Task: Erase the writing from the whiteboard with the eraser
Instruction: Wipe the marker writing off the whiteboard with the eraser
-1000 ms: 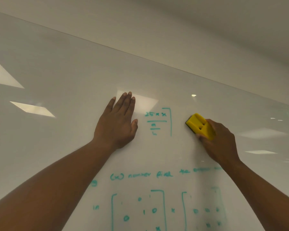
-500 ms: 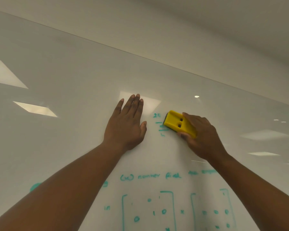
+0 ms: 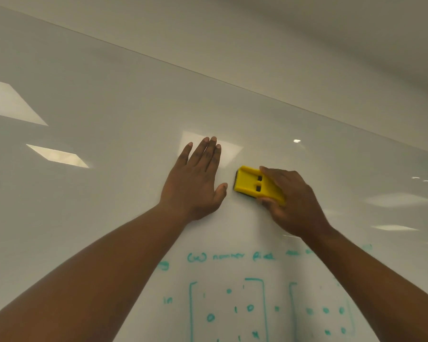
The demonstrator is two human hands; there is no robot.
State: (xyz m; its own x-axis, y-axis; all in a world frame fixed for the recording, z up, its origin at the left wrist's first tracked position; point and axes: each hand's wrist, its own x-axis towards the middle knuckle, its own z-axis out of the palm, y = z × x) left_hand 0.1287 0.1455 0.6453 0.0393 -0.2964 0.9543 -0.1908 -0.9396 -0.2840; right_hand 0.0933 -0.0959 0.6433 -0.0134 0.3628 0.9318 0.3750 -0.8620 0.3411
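Observation:
A glossy whiteboard (image 3: 97, 107) fills the view. My right hand (image 3: 293, 203) grips a yellow eraser (image 3: 251, 183) and presses it flat against the board, its front end close to my left thumb. My left hand (image 3: 195, 183) lies flat on the board with its fingers nearly together, just left of the eraser. Teal writing (image 3: 230, 256) runs in a line below both hands, and bracketed matrices of numbers (image 3: 229, 309) sit lower down. The spot beside the eraser shows no marks.
The board's top edge (image 3: 232, 85) slants down to the right, with plain wall (image 3: 282, 45) above it. Ceiling light reflections (image 3: 57, 155) glare on the left and right of the board. My forearms cover part of the lower writing.
My right hand slid the eraser leftward across the small fraction and bracket beside my left hand, and that writing is gone. My left hand stayed flat on the board.

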